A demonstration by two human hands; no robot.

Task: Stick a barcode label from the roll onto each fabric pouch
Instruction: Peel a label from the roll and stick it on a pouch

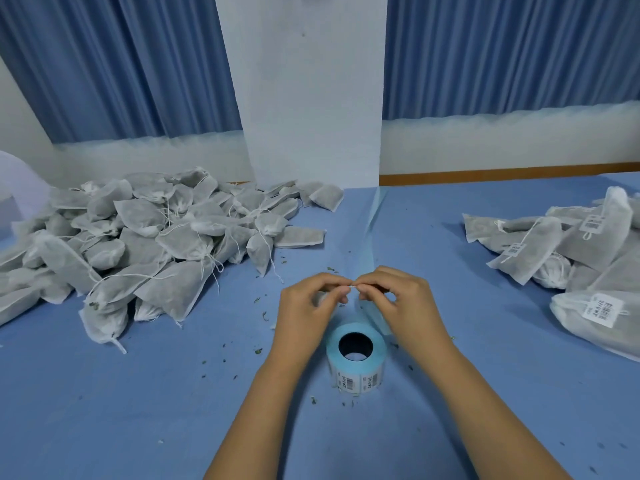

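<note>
A roll of barcode labels (356, 355) with light blue backing stands on the blue table just below my hands. Its backing strip (363, 244) trails away from me across the cloth. My left hand (308, 313) and my right hand (398, 306) meet above the roll, fingertips pinching a small white label edge (353, 287) between them. A big heap of unlabelled grey fabric pouches (138, 244) with drawstrings lies at the left. A smaller pile of pouches bearing barcode labels (581, 258) lies at the right.
The table wears a blue cloth (138, 410) dotted with small green crumbs. A white pillar (311, 98) and blue curtains stand behind the table. A pale rounded object (14, 181) sits at the far left edge.
</note>
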